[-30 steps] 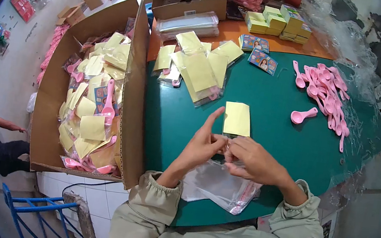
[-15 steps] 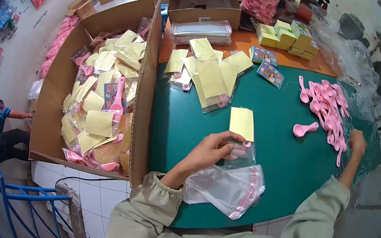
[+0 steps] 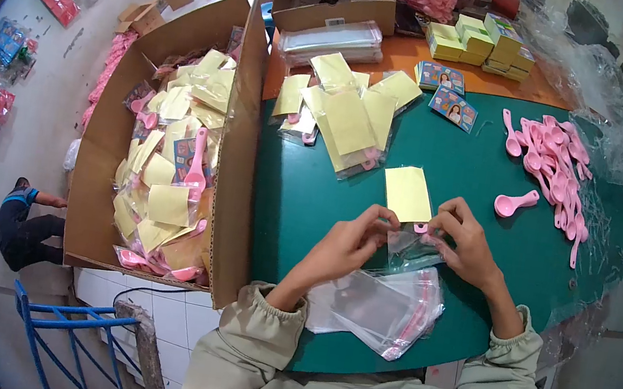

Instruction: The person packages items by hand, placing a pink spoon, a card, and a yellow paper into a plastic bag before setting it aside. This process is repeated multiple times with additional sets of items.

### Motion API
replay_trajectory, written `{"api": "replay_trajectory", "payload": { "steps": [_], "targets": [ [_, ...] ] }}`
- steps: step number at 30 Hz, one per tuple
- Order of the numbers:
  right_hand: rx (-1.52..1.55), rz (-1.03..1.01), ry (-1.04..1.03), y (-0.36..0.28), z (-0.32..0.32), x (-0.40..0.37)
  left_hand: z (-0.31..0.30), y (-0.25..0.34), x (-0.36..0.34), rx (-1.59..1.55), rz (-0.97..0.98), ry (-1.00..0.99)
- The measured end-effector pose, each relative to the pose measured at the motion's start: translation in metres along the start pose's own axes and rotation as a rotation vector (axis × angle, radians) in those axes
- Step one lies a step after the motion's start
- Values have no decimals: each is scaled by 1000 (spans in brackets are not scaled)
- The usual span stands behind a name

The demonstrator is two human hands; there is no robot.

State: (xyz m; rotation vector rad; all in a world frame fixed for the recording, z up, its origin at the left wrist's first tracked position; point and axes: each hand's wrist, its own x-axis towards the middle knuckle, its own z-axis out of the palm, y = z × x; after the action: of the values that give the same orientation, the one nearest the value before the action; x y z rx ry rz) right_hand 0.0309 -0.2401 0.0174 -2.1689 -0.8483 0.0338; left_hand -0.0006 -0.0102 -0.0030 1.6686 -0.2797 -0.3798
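A small clear plastic bag [image 3: 407, 249] holding a yellow card [image 3: 408, 195] lies in front of me. The end of a pink spoon [image 3: 420, 228] shows just under the card. My left hand [image 3: 352, 242] pinches the bag's left side near its open end. From the right, my right hand [image 3: 465, 244] has thumb and fingers closed on the opposite side of that bag. Nearer my body, a fanned stack of unfilled clear bags [image 3: 383, 308] rests on the green table [image 3: 284, 222].
Pink spoons [image 3: 558, 169] are heaped at right, with one spoon [image 3: 516, 203] apart. Filled packets [image 3: 346, 120] lie beyond my hands. A tall cardboard box [image 3: 243, 161] of packets stands left. Card stacks [image 3: 476, 42] and loose film [image 3: 576, 65] are at the back.
My right hand has come from the table's far right edge to the bag and now grips its side. My left hand stays at the bag. The view has shifted slightly.
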Motion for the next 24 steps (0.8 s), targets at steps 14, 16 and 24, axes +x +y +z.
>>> {"api": "replay_trajectory", "payload": {
  "steps": [14,16,24],
  "targets": [
    [732,518,17,18,9,-4,17,-7,10,215,60,250],
    [726,504,69,19,14,-3,18,-6,11,192,15,266],
    [736,506,229,18,24,1,19,-8,12,75,-22,337]
  ]
}}
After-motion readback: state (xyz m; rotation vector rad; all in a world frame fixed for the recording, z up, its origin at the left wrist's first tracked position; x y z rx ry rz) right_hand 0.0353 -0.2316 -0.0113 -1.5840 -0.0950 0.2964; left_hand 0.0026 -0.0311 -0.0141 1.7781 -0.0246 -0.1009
